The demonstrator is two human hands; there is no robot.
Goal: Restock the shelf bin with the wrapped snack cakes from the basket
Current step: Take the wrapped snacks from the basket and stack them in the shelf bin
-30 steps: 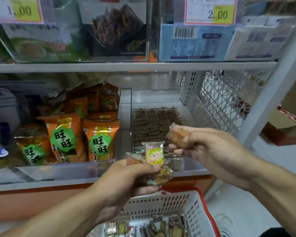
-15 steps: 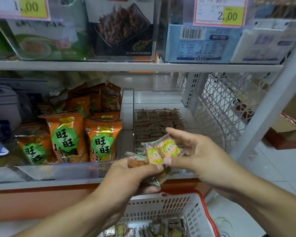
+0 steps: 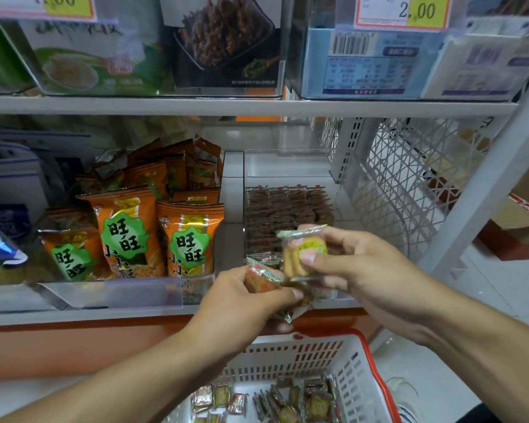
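Observation:
My right hand (image 3: 361,270) pinches one wrapped snack cake (image 3: 301,254), yellow with a green label, just in front of the clear shelf bin (image 3: 287,166). Rows of wrapped cakes (image 3: 287,209) lie packed at the back of that bin. My left hand (image 3: 242,303) grips a small bunch of wrapped cakes (image 3: 263,277) below and left of the right hand. A white basket with a red rim (image 3: 342,355) sits under my hands and holds several more wrapped cakes (image 3: 290,401).
Orange snack bags (image 3: 153,233) fill the bin to the left. Above, a shelf board (image 3: 226,105) carries boxed goods and price tags. A white wire mesh side panel (image 3: 409,184) and an upright post (image 3: 486,190) close the shelf on the right.
My right hand went from holding a cake near the bin to my left hand, pinched a cake from the bunch and now lifts it up and away.

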